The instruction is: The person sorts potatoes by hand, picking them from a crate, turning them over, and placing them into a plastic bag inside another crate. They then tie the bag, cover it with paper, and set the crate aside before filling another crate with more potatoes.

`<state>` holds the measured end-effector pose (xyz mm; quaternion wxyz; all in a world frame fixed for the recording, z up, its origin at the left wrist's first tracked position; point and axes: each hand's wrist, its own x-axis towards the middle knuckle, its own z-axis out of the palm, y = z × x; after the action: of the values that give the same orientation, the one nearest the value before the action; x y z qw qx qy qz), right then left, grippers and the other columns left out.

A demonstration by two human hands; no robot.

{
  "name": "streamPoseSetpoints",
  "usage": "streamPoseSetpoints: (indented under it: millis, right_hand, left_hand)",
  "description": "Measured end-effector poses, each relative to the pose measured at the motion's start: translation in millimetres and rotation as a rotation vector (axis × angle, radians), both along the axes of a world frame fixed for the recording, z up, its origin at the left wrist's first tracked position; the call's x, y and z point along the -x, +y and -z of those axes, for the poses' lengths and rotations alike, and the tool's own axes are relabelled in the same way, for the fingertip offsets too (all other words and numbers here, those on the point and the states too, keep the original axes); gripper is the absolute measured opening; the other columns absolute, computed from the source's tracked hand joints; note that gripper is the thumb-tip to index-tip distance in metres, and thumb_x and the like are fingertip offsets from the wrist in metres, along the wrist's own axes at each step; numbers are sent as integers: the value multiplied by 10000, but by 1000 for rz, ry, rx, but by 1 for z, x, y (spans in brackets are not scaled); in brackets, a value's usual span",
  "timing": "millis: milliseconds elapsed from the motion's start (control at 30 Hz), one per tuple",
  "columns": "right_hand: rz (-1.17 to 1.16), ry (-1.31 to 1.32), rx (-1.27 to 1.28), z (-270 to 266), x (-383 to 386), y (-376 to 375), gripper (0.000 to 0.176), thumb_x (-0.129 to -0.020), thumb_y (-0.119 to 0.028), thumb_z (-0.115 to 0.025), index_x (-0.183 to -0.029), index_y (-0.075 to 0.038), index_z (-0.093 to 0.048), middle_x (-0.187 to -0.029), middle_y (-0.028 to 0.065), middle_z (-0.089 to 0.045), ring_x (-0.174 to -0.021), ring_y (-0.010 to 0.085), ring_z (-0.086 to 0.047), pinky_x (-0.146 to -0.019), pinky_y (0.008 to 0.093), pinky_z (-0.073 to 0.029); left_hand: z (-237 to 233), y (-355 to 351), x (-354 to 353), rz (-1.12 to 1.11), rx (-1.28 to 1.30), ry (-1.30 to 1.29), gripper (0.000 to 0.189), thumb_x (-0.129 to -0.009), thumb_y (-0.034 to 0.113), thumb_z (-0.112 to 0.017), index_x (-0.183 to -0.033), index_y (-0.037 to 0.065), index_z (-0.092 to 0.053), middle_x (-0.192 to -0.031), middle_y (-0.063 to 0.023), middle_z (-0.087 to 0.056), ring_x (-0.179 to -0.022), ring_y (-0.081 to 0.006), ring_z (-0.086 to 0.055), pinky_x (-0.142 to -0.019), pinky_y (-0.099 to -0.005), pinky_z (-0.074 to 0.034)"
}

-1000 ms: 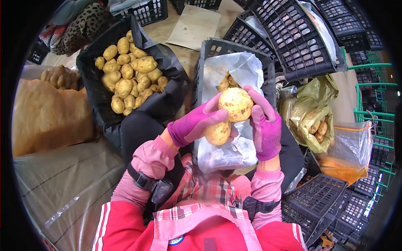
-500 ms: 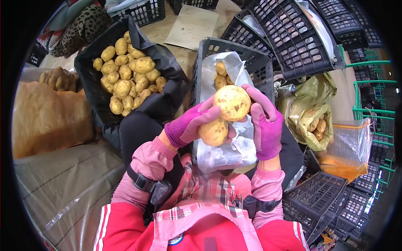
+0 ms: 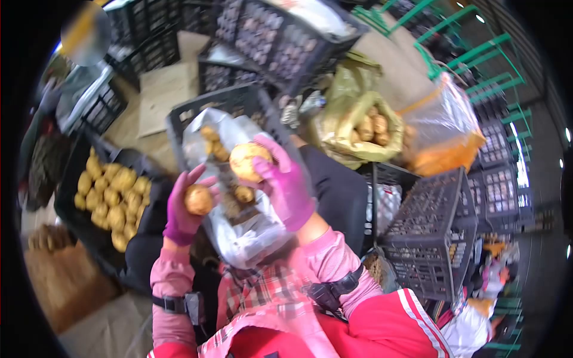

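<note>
At a plastic-lined black crate (image 3: 224,97), a gloved right hand (image 3: 290,200) and left hand (image 3: 181,213) are hovering apart, respectively gripping a big roundish potato (image 3: 245,162), pale yellow with brown specks, above the liner (image 3: 253,240), and a smaller, browner potato (image 3: 198,200).

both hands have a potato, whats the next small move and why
Probably lower the big potato in the right hand into the liner: it appears above the opening, where other potatoes lie, while the left hand, with a smaller potato, is off to the side.
</note>
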<state>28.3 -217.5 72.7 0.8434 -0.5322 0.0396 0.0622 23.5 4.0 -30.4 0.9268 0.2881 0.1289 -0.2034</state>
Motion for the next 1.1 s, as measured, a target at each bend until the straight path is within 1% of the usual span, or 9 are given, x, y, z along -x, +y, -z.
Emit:
streamPoseSetpoints:
  millis: [300, 400, 433, 500, 633, 733, 900, 933, 1100]
  right_hand:
    - [1368, -1434, 1517, -228, -31, -266, 517, -872, -247, -677, -1306, -21, -510, -1340, 230, -501, -1256, 386, -476, -1077, 438, -366]
    - [1482, -787, 1730, -270, -77, -404, 500, -867, -197, -648, -1318, -26, -512, -1353, 241, -499, -1269, 374, -479, -1069, 410, -383]
    - [1461, -587, 1671, -272, -84, -427, 494, -866, -181, -637, -1318, -23, -517, -1336, 242, -521, -1254, 371, -500, -1060, 400, -395]
    - [1261, -768, 1333, -267, -81, -402, 465, -871, -183, -643, -1298, -27, -552, -1270, 212, -593, -1187, 316, -574, -1016, 374, -437]
    - [375, -684, 749, -145, -29, -246, 349, -960, -101, -569, -1296, -8, -560, -1213, 119, -627, -1101, 191, -610, -965, 310, -472]
    - [-220, -436, 422, -63, 33, -145, 511, -1014, -334, -516, -1405, -13, -439, -1280, 166, -576, -1142, 268, -599, -990, 361, -479]
    - [-474, -241, 155, -45, 83, -85, 594, -1002, -380, -535, -1451, -19, -389, -1391, 180, -500, -1288, 230, -480, -1061, 332, -389]
    - [-454, -382, 385, -49, 86, -83, 637, -979, -412, -567, -1449, -18, -397, -1423, 160, -475, -1320, 227, -446, -1088, 328, -349]
    - [-436, -154, 60, -34, 97, -81, 629, -941, -343, -648, -1422, -4, -427, -1396, 127, -496, -1289, 205, -473, -1043, 322, -410]
  left_hand:
    - [7, -10, 21, 133, 148, -35, 516, -968, 369, -516, -1344, 23, -448, -1337, -180, -525, -1112, -346, -602, -758, -292, -564]
    - [-14, -36, 47, 100, -305, -368, 479, -972, 288, -503, -1382, 62, -405, -1410, -146, -475, -1182, -336, -560, -804, -264, -537]
    - [-25, -45, 55, 85, -611, -554, 508, -958, 243, -524, -1411, 70, -373, -1432, -130, -451, -1224, -325, -533, -867, -289, -521]
    - [-79, -70, 73, -24, -111, -225, 604, -896, 225, -610, -1420, 70, -353, -1438, -123, -437, -1251, -282, -516, -974, -370, -485]
    - [-129, -97, 91, -115, -404, -466, 751, -831, 150, -727, -1454, 38, -323, -1448, -130, -421, -1297, -253, -466, -1045, -408, -442]
    - [-146, -103, 99, -158, -513, -587, 912, -739, 81, -791, -1491, 30, -279, -1468, -160, -424, -1320, -238, -455, -1087, -351, -389]
    - [-144, -113, 108, -148, -616, -748, 938, -741, 33, -789, -1502, 19, -242, -1469, -146, -423, -1344, -210, -420, -1103, -344, -363]
    - [-141, -117, 110, -142, -596, -780, 928, -749, 16, -776, -1503, 19, -237, -1466, -141, -426, -1342, -206, -419, -1100, -340, -366]
    - [-137, -132, 116, -166, -821, -837, 638, -963, 188, -580, -1490, 2, -271, -1461, -157, -424, -1353, -217, -407, -1116, -356, -334]
